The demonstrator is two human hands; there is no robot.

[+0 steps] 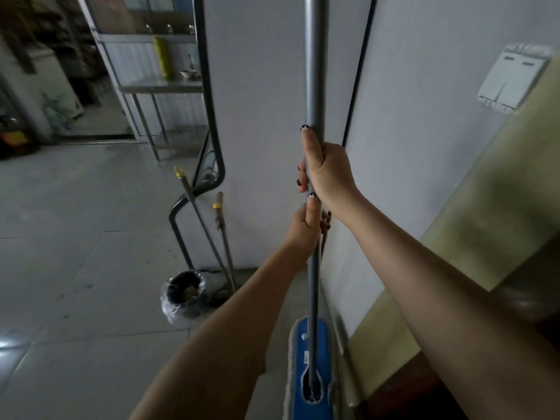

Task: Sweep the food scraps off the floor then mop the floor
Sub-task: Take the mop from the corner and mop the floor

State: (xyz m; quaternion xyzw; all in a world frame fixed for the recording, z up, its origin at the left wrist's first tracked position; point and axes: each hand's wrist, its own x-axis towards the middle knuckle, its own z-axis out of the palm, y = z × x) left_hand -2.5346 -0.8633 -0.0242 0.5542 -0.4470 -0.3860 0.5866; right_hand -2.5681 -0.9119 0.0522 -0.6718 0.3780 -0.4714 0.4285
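A flat mop with a blue head (pixel 312 368) stands on the tiled floor (pixel 75 237) close to the wall, its grey handle (pixel 315 71) rising almost upright through the middle of the view. My right hand (pixel 327 174) is wrapped around the handle, thumb pointing up along it. Just below, my left hand (pixel 306 231) grips the same handle. A small bin (pixel 185 294) lined with a clear bag holds scraps, left of the mop head.
Two long-handled tools (pixel 212 237) with yellow tips lean against the white wall beside the bin. A metal table (pixel 160 86) stands at the back by an open doorway. A yellowish counter edge (pixel 454 253) runs along the right.
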